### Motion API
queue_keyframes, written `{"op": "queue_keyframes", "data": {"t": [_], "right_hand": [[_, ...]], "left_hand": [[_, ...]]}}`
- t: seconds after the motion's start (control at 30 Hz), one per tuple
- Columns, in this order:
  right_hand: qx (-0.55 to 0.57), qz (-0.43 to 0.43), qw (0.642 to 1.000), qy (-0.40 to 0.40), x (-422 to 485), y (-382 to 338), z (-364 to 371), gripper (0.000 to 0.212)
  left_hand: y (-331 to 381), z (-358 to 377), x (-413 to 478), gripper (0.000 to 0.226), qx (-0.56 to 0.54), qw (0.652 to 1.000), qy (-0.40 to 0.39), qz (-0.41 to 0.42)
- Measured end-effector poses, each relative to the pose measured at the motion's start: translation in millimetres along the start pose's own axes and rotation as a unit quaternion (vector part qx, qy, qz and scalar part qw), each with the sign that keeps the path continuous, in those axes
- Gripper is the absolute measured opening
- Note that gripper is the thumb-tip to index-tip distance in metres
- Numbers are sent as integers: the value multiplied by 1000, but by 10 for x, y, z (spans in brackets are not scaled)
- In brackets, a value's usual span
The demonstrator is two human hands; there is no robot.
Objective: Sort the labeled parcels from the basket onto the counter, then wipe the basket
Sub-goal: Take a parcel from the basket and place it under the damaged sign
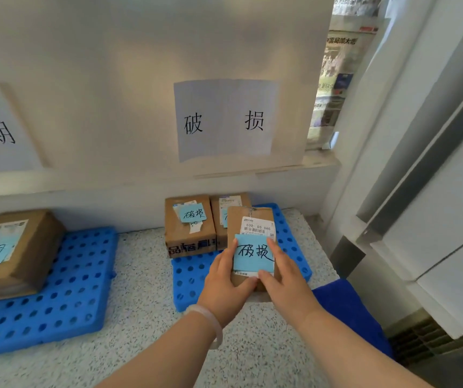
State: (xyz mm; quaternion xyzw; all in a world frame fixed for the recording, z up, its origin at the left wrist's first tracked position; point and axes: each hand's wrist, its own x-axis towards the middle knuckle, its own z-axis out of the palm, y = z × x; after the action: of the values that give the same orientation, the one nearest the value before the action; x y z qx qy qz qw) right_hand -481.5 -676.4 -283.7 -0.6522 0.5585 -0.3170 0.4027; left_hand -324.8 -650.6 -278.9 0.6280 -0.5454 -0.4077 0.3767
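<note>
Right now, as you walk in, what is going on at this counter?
A person's left hand and right hand hold a small brown cardboard parcel with a blue handwritten note over the blue perforated plastic mat, below the white paper wall sign. A brown cardboard box bearing a similar note and another box beside it stand at the mat's back.

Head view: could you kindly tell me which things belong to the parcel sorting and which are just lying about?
Job: held parcel, left hand, right hand, parcel behind it, left parcel, blue mat, wall sign, blue cloth (probably for wiping).
Lying about: newspapers at the window, dark grille.
</note>
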Motion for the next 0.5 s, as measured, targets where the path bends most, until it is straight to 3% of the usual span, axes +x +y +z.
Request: {"op": "queue_keyframes", "data": {"t": [0.5], "right_hand": [[42,55,996,61,814,614,-604,58]], "left_hand": [[261,798,1046,85,8,999,-41,-24]]}}
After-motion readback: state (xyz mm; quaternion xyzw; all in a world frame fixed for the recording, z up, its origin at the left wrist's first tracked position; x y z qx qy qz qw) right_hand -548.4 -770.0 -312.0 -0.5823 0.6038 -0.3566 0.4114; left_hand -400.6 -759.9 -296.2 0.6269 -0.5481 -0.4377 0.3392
